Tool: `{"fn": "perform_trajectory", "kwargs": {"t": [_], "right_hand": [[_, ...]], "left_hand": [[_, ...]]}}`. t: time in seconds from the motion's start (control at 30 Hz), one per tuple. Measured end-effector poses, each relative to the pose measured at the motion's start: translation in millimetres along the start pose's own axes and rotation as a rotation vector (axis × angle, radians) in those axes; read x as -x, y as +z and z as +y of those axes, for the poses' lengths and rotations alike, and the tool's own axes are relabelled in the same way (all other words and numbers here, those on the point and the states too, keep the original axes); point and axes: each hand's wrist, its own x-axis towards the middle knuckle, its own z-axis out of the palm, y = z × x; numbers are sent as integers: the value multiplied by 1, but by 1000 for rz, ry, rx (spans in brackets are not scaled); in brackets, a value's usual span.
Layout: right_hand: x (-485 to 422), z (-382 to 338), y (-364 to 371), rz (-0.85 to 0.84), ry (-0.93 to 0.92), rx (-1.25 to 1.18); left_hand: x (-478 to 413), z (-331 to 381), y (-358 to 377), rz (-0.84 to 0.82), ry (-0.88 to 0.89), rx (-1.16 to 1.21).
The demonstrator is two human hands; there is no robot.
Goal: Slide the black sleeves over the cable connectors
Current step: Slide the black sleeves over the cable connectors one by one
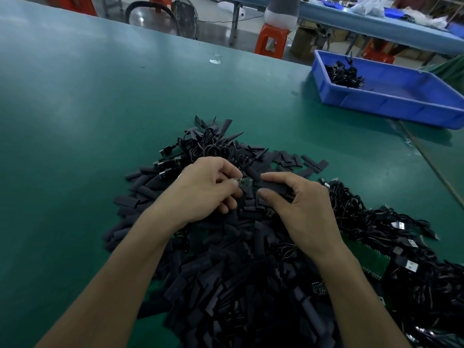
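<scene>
A big heap of flat black sleeves covers the green table in front of me. My left hand pinches a small green connector board between thumb and fingers, just above the heap. My right hand pinches one black sleeve between thumb and forefinger. The sleeve's open end meets the board's tip between the two hands. Loose black cables with USB plugs lie behind my left hand.
A tangle of black cables with connector boards fills the right side of the table. A blue plastic bin at the back right holds a few black cable pieces. Orange stools and another bench stand beyond the table's far edge.
</scene>
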Motion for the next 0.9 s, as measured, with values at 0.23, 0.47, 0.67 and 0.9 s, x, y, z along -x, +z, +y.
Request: {"fn": "perform_trajectory", "kwargs": {"t": [0.23,0.47,0.67,0.9], "right_hand": [[1,0,1,75,-8,-157],[0,3,1,104,-29,-179],[0,3,1,94,-22,-214],[-1,2,1,81,-10,-287]], "left_hand": [[4,5,-2,-56,8,105],[5,7,-2,-91,31,100],[6,8,-2,-113,40,107],[8,12,-2,-126,34,155]]}}
